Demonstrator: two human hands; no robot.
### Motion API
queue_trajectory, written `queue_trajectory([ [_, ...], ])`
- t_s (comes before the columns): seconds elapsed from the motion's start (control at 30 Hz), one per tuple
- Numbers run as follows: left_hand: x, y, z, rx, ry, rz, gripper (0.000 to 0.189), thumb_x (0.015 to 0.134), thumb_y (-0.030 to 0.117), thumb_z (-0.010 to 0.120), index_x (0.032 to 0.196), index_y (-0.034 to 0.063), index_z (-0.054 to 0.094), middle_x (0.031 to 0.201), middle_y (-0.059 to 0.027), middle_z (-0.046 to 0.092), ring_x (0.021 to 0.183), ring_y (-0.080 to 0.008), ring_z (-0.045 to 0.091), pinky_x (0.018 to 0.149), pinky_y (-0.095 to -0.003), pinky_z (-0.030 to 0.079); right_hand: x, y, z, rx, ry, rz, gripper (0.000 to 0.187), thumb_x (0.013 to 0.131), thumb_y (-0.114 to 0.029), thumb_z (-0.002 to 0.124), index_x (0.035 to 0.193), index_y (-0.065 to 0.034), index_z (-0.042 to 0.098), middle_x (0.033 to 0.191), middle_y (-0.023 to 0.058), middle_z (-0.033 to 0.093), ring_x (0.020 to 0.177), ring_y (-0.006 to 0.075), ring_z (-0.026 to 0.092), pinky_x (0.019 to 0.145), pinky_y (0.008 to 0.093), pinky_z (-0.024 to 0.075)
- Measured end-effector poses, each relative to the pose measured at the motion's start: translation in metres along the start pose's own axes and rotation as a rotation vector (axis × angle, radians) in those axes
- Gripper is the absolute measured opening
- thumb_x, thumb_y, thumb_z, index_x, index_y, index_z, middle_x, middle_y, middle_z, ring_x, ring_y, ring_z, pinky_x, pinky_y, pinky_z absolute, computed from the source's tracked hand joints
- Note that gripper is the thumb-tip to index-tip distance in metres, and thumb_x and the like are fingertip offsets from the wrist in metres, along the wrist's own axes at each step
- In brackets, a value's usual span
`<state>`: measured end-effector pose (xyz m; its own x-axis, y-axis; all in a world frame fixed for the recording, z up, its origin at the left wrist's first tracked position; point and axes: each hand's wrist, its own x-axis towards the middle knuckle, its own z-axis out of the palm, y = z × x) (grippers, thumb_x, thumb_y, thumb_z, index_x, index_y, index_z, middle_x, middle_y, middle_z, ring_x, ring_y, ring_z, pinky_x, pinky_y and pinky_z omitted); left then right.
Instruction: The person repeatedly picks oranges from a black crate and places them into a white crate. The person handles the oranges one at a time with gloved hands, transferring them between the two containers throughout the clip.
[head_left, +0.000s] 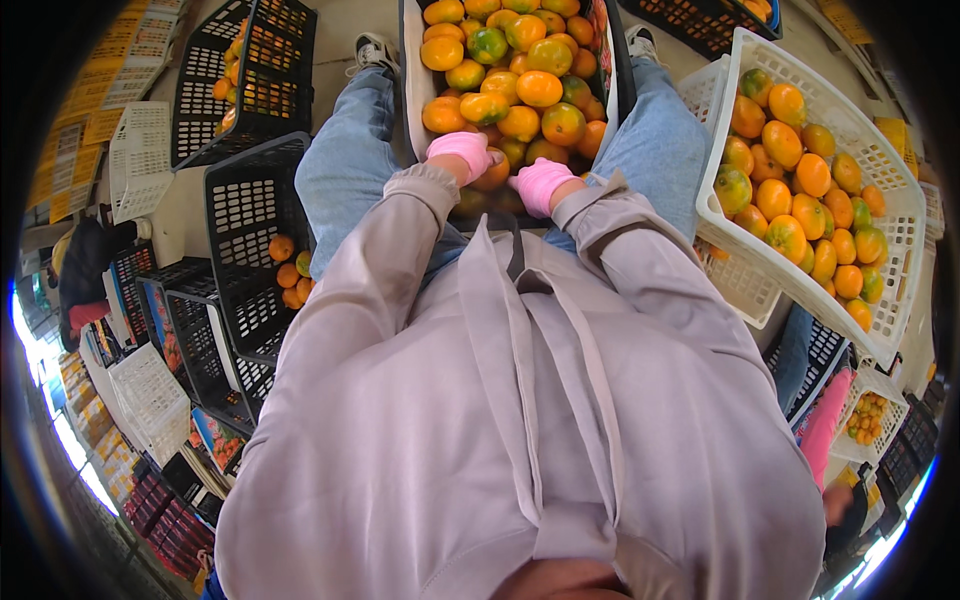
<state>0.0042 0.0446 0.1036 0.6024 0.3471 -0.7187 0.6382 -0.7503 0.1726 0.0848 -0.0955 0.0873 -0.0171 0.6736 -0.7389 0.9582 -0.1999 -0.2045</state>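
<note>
Between my knees stands a black crate with a white liner (417, 97), full of orange and green-tinged citrus fruits (538, 88). Both hands wear pink gloves and are at the crate's near end. My left hand (465, 154) has its fingertips against an orange citrus fruit (491, 172); whether it grips the fruit is not plain. My right hand (541, 184) is curled just to the right of that fruit, above others in the crate, and its fingertips are partly hidden. Printed paper shows along the crate's right inner side.
A white plastic crate (904, 300) of citrus fruits stands at my right, over another white crate. At my left are black crates (225, 187), some holding a few fruits. Stacked crates and cartons lie farther left. A person in a pink sleeve (825, 420) is at the lower right.
</note>
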Motion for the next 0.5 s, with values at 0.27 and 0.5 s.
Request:
queue_trajectory([
  [0.27, 0.018, 0.017, -0.001, 0.301, -0.031, 0.089, 0.045, 0.092, 0.046, 0.054, 0.110, 0.0096, 0.073, 0.116, -0.0153, 0.069, 0.107, -0.0329, 0.067, 0.089, -0.0457, 0.052, -0.007, -0.001, 0.004, 0.012, 0.104, 0.004, 0.031, 0.090, -0.024, 0.058, 0.115, -0.0148, 0.072, 0.122, 0.0076, 0.068, 0.115, 0.0308, 0.061, 0.094, 0.0417, 0.0523],
  [0.5, 0.006, 0.005, 0.014, 0.076, 0.155, 0.079, 0.038, 0.092, 0.039, 0.057, 0.116, 0.0089, 0.061, 0.106, -0.0205, 0.070, 0.102, -0.0385, 0.067, 0.084, -0.0486, 0.052, -0.017, 0.004, 0.003, 0.127, 0.160, -0.013, 0.030, 0.091, -0.021, 0.054, 0.117, -0.0135, 0.068, 0.116, 0.0104, 0.068, 0.110, 0.0300, 0.062, 0.090, 0.0414, 0.0528],
])
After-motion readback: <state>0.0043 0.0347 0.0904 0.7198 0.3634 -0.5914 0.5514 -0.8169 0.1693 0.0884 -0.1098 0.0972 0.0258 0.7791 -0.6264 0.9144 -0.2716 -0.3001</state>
